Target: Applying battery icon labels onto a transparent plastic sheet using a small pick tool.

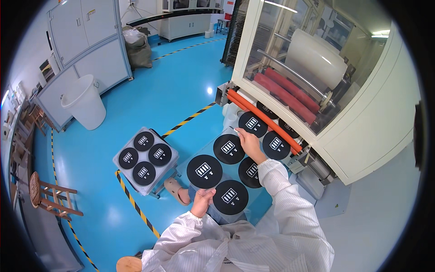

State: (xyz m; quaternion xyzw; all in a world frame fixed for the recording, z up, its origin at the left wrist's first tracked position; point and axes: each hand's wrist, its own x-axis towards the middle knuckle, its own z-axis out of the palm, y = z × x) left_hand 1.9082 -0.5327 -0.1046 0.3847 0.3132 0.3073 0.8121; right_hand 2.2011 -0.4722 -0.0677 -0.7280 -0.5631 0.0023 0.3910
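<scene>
A clear film sheet point(207, 149) carrying several black discs with white battery symbols stretches from the machine's rollers toward my body. Its near left edge is pinched between the thumb and fingers of my left hand point(202, 202), beside the nearest black disc point(230, 197). My right hand point(250, 144) is over the film's far part, between two discs, closed on a small slim cutter point(234, 129). The cutter's tip points left, toward the film's left edge; whether it touches the film I cannot tell. My right forearm partly covers one disc point(248, 171).
Orange-red rollers point(265, 121) front a cream machine point(344, 149) with a large white film roll point(315, 59) inside. To the left, a small stand holds a stack of sheets point(172, 165) with black discs. Farther off are a white bin point(86, 104) and a wooden chair point(52, 195).
</scene>
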